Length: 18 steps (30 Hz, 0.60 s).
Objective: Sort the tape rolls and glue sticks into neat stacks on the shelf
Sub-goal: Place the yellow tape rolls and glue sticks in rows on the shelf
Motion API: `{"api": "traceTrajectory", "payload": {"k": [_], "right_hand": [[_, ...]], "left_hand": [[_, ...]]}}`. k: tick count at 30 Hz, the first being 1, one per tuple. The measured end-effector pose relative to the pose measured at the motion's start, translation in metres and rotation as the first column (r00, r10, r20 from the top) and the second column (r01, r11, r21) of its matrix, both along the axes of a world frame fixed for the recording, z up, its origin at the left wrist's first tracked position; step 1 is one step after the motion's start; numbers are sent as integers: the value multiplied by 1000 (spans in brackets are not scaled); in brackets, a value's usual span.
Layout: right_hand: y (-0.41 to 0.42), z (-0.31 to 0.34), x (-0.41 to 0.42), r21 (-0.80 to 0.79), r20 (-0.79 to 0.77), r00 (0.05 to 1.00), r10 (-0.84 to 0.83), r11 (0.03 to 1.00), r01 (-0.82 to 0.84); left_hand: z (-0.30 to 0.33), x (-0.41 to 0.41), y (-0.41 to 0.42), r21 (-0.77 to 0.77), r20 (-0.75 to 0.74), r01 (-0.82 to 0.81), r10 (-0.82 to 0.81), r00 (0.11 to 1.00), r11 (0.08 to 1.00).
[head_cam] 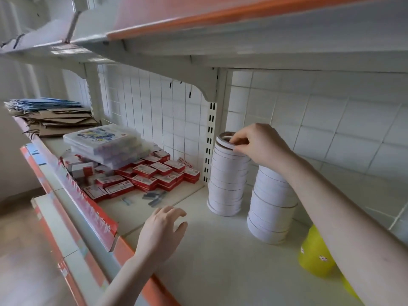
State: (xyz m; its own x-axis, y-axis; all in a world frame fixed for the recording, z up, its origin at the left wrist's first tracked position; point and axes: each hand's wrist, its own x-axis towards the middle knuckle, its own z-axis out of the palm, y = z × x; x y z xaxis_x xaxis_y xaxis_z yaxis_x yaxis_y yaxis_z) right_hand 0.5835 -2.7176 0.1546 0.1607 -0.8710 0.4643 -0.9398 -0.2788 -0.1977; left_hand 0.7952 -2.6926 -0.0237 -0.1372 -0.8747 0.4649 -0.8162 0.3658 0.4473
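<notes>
The right hand [258,144] is pinching a thin white tape roll [227,141], tilted on top of the taller stack of white tape rolls [227,177] beside the slotted upright [210,142]. It is probably light and stiff, best held by its rim. The left hand [163,230] is hovering with relaxed fingers. The shorter stack [271,208] is crowding close; red boxes [154,175] are lying beyond the upright.

red boxes [144,181], red strip [97,219], print seemingly illegible

Two upright stacks of white tape rolls stand near each other on the shelf [209,250]: the taller stack [227,177] by the slotted post, the shorter stack [271,208] nearer me. The top roll [224,141] sits tilted.
</notes>
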Motion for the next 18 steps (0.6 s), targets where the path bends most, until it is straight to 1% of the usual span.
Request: {"api": "traceTrajectory", "payload": {"k": [9, 14, 18], "right_hand": [[-6, 4, 4, 61, -2, 1000, 0, 998, 0], [-6, 6, 5, 81, -3, 1000, 11, 997, -10], [-3, 3, 5, 35, -22, 1000, 9, 999, -8]], "left_hand": [[-6, 6, -2, -1, -80, 15, -15, 997, 1000], [-7, 7, -2, 21, -83, 32, -30, 996, 999], [-7, 7, -2, 18, -91, 40, -38, 995, 999]]}}
